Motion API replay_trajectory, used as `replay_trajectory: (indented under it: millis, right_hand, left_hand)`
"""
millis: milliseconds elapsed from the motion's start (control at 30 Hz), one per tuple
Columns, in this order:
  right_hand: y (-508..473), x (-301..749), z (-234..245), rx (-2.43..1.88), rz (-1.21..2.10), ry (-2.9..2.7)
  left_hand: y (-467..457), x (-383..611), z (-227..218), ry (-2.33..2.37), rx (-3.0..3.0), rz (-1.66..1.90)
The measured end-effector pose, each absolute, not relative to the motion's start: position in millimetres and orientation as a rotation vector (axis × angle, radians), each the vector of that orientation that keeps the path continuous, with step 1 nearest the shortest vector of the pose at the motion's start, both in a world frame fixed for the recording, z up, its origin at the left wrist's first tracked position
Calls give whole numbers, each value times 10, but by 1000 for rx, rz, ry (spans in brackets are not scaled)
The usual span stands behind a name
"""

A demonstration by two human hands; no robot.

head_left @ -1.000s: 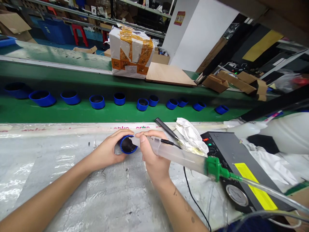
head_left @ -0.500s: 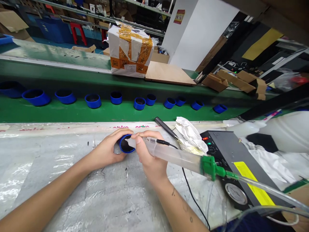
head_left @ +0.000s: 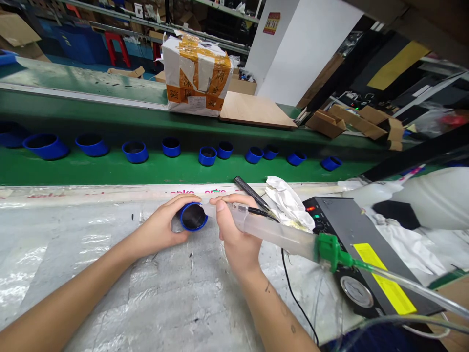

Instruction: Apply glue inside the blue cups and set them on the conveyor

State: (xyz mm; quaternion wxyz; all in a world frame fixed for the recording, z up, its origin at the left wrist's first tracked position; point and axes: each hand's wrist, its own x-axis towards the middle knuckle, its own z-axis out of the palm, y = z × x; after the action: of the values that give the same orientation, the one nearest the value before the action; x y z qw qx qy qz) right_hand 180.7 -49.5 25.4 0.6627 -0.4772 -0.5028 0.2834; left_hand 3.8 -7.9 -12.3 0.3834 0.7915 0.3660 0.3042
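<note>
My left hand (head_left: 166,225) is closed around the left side of a blue ring-shaped cup (head_left: 194,216) with a dark inside, which rests tilted toward me on the plastic-covered bench. In my right hand (head_left: 236,232) is a translucent dispensing syringe (head_left: 280,236), held like a pen, its tip at the cup's right rim. A green cap (head_left: 328,252) closes the syringe's back end, and a clear air tube (head_left: 406,285) runs from it to the right. A black cable with a plug lies along the syringe near my fingers.
Several blue cups (head_left: 207,155) stand in a row on the green conveyor belt (head_left: 176,172) beyond the bench. To the right is a black dispenser box (head_left: 351,230) with lit displays, beside crumpled white tissue (head_left: 287,200) and a black-handled tool (head_left: 251,192). A taped carton (head_left: 198,73) sits behind.
My right hand has drawn the syringe to the right, its tip going from inside the cup to the rim. The belt cups have shifted slightly left. My left hand keeps its hold.
</note>
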Motion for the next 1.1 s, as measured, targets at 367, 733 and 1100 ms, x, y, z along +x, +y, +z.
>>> replay_trajectory:
  millis: [367, 733, 1100]
  right_hand:
    - [-515, 1867, 261, -1170, 633, -1142]
    - [-645, 2013, 176, -1227, 563, -1033]
    - [-628, 1974, 173, -1352, 518, -1049]
  left_hand:
    - [-73, 40, -132, 957, 2005, 792]
    - [181, -244, 32, 1250, 1797, 1078]
    - [692, -2119, 127, 2670, 1074, 1026]
